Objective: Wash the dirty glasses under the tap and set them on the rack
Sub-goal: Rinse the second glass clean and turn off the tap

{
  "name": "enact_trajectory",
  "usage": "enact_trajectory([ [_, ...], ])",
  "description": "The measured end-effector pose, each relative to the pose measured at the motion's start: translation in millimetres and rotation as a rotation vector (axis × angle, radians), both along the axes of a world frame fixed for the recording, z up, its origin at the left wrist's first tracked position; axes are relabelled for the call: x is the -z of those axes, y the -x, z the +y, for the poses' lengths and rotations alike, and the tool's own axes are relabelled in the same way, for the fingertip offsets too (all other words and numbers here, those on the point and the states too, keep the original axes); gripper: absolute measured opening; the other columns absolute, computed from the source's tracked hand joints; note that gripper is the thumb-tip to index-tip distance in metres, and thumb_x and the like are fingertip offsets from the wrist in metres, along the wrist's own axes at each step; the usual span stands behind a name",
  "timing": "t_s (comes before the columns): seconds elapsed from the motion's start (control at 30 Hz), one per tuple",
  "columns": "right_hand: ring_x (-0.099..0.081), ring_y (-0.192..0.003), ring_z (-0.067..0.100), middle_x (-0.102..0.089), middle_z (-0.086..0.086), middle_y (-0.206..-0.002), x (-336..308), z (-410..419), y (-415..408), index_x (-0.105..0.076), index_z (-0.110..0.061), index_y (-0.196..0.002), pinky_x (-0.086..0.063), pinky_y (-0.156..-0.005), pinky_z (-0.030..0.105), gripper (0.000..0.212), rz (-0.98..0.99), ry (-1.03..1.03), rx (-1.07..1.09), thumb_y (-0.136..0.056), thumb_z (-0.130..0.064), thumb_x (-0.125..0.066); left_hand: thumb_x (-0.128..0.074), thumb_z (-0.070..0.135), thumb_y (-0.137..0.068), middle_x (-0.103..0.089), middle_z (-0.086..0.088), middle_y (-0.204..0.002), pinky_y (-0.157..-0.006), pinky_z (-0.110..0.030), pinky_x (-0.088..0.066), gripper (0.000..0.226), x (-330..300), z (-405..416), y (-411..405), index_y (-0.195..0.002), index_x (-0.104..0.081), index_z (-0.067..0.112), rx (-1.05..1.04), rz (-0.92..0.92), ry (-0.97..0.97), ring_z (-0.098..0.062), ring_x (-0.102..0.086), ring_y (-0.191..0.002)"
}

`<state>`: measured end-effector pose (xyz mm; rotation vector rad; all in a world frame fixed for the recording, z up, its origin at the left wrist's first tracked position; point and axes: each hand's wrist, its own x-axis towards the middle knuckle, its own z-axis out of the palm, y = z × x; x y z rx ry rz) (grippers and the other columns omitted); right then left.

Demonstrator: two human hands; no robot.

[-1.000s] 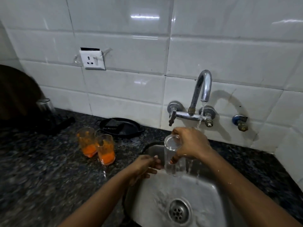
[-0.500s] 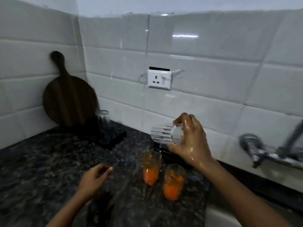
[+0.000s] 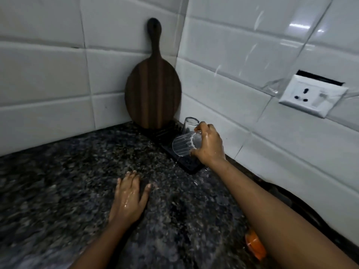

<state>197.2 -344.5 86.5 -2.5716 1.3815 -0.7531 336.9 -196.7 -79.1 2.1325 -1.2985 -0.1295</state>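
The right hand (image 3: 208, 147) grips a tilted ribbed glass (image 3: 183, 146) over the dark rack (image 3: 186, 164) near an upturned glass (image 3: 189, 126), left hand (image 3: 130, 199) flat on bare counter (image 3: 58, 191), an orange glass (image 3: 255, 244) half hidden.

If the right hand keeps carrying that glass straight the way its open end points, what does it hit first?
Most likely the black rack just below: the right hand holds the ribbed glass tilted, mouth down-left over it. The upturned glass stands behind, probably off that line; depth is unclear.

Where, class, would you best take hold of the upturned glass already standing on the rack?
Take the upturned glass round its side wall from above and in front. The wall lies close behind it, the chopping board to its left, and the right hand with the ribbed glass just in front.
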Motion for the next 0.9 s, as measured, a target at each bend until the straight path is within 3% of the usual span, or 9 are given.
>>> enact_trajectory([
  [0.13,-0.053,-0.105,0.035,-0.047,0.015,-0.121,14,-27,-34,-0.046,-0.010,-0.113,-0.047,-0.084,0.039,0.056,0.079,-0.032,0.018,-0.067,-0.007,-0.077,0.007,0.073,-0.078,-0.044,-0.014,-0.143,-0.116,-0.035,-0.004,0.103,4,-3,-1,-0.130,-0.049,0.004,0.003,0.031,0.023,-0.027,-0.030,-0.139],
  [0.23,-0.054,-0.107,0.035,-0.046,0.016,-0.124,18,-42,-51,-0.049,-0.009,-0.116,-0.047,-0.086,0.037,0.059,0.125,-0.063,0.017,-0.064,-0.005,-0.078,-0.005,0.070,-0.083,-0.044,-0.016,-0.143,-0.114,-0.030,0.002,0.092,9,-5,-1,-0.130,-0.050,0.003,0.003,-0.005,0.031,-0.028,-0.030,-0.140],
  [0.33,-0.055,-0.109,0.033,-0.050,0.015,-0.125,18,-55,-65,-0.054,-0.009,-0.120,-0.048,-0.090,0.035,0.062,0.130,-0.084,0.030,-0.065,-0.004,-0.081,-0.013,0.061,-0.084,-0.039,-0.012,-0.147,-0.117,-0.034,0.001,0.080,9,-5,-2,-0.133,-0.046,0.007,0.001,0.000,0.030,-0.022,-0.020,-0.143],
  [0.47,-0.052,-0.117,0.032,-0.051,0.017,-0.129,17,-72,-78,-0.048,-0.010,-0.131,-0.043,-0.099,0.034,0.076,0.170,-0.125,0.058,-0.064,-0.014,-0.084,-0.009,0.061,-0.084,-0.034,-0.008,-0.150,-0.119,-0.036,0.001,0.081,10,-5,-2,-0.136,-0.042,0.009,0.003,0.002,0.038,-0.018,-0.012,-0.145],
  [0.7,-0.055,-0.114,0.029,-0.059,0.012,-0.126,26,-77,-79,-0.059,-0.012,-0.122,-0.042,-0.093,0.026,0.045,0.005,-0.141,0.129,-0.079,-0.004,-0.067,-0.009,0.061,-0.084,-0.035,-0.008,-0.150,-0.119,-0.035,0.002,0.081,10,-6,-2,-0.135,-0.044,0.009,0.008,0.003,0.060,-0.018,-0.012,-0.145],
  [0.8,-0.055,-0.115,0.033,-0.062,0.014,-0.123,19,-59,-68,-0.059,-0.009,-0.118,-0.042,-0.095,0.033,0.042,-0.101,-0.171,0.141,-0.077,-0.004,-0.064,-0.008,0.060,-0.084,-0.037,-0.009,-0.148,-0.118,-0.035,0.001,0.080,8,-6,-2,-0.132,-0.046,0.009,0.014,-0.013,0.051,-0.020,-0.014,-0.145],
  [0.9,-0.059,-0.105,0.035,-0.066,0.020,-0.111,11,-25,-48,-0.063,-0.001,-0.107,-0.045,-0.090,0.038,0.026,-0.234,-0.234,0.171,-0.082,-0.006,-0.060,-0.010,0.057,-0.085,-0.049,-0.010,-0.138,-0.119,-0.037,-0.006,0.075,3,-3,-1,-0.124,-0.051,0.008,0.026,0.003,0.047,-0.022,-0.024,-0.142],
])
